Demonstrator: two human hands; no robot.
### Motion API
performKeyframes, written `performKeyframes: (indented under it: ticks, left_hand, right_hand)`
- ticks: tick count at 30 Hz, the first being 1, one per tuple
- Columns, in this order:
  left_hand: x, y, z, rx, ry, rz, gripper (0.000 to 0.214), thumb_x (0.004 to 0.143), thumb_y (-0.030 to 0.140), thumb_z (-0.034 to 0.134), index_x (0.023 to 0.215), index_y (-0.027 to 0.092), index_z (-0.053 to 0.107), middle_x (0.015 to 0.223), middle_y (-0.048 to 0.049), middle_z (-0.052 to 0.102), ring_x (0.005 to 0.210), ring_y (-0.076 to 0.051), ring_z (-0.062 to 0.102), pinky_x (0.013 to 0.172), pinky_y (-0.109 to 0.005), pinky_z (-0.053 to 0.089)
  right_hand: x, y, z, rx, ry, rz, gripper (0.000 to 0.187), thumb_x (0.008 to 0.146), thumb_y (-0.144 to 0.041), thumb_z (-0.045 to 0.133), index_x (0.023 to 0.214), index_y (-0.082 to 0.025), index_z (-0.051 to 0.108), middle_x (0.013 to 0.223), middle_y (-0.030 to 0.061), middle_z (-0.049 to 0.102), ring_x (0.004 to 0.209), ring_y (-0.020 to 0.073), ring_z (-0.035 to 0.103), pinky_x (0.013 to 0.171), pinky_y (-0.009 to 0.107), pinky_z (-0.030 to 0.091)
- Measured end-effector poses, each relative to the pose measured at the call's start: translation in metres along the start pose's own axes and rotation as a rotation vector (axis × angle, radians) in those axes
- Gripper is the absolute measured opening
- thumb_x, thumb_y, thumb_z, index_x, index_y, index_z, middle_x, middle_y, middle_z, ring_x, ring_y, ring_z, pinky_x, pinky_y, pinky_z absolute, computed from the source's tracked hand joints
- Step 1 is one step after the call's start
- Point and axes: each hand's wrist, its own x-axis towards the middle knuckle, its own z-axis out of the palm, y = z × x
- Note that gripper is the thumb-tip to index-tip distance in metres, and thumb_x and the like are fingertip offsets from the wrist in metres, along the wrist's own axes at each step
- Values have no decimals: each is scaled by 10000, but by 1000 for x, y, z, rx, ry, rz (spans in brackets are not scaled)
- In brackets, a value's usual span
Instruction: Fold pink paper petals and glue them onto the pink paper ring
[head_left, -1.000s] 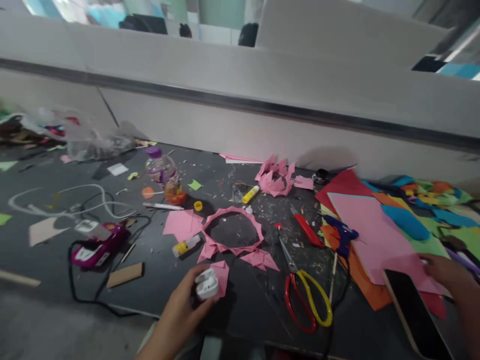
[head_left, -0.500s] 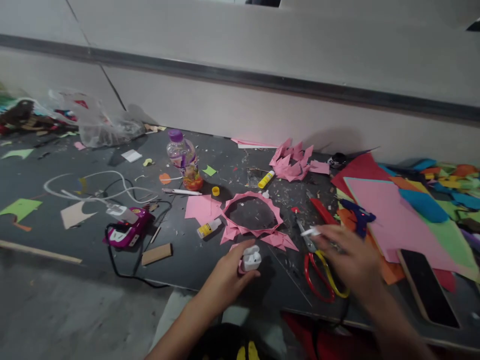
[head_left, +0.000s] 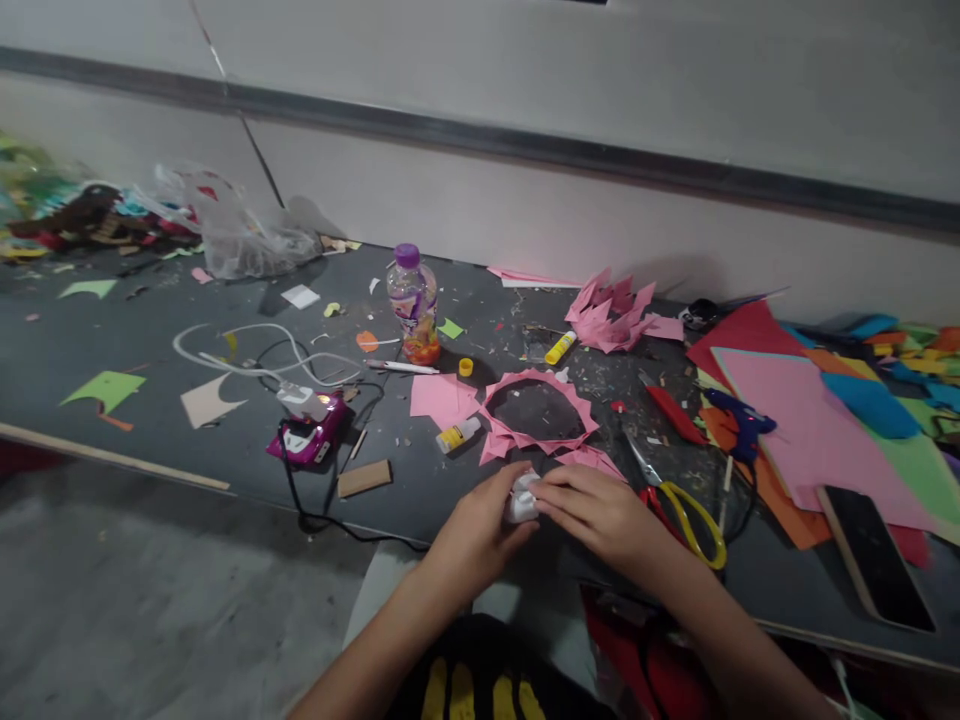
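Observation:
My left hand point(head_left: 474, 528) is closed around a small white earbud case point(head_left: 522, 508) at the table's front edge. The fingers of my right hand point(head_left: 604, 508) are pinched together at the top of the case, over a small white earbud that they mostly hide. Just beyond both hands lies a ring of folded pink paper point(head_left: 538, 440). Scissors with one red and one yellow handle point(head_left: 701, 530) rest beside my right forearm. A small glue bottle with a yellow label point(head_left: 457, 436) lies left of the ring.
A purple-capped bottle point(head_left: 415, 312) stands behind a magenta device point(head_left: 319, 435) with cables. Further right are a pink paper crown point(head_left: 611, 312), a yellow glue stick point(head_left: 560, 348), a blue glue gun point(head_left: 746, 425), coloured sheets point(head_left: 795, 420) and a phone point(head_left: 876, 560).
My right hand has come left from above the scissors, bringing the white earbud to the case in my left hand. The camera view has shifted a little left.

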Motion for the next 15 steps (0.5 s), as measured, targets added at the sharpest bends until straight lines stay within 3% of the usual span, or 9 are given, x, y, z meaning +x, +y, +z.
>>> performKeyframes:
  ticks: [7,15]
  left_hand:
    - [-5,1,-4,-10,31,-32,490,773,168,602,1237,200,451,1148,-81,618,1023,-217,595,895,-323,454]
    - [-7,11,-9,-52,124,-100,453,777,223,596,1210,194,467,1098,-75,638,991,-215,608,869,-322,466]
  right_hand:
    - [10,-5,-3,-5,-105,-17,302,941,-212,390,949,-144,684,861,85,693,816,166,651,732,273,557]
    - [6,-10,13,87,91,97,215,909,-244,484,981,-193,680,897,59,713,823,158,668,752,266,557]
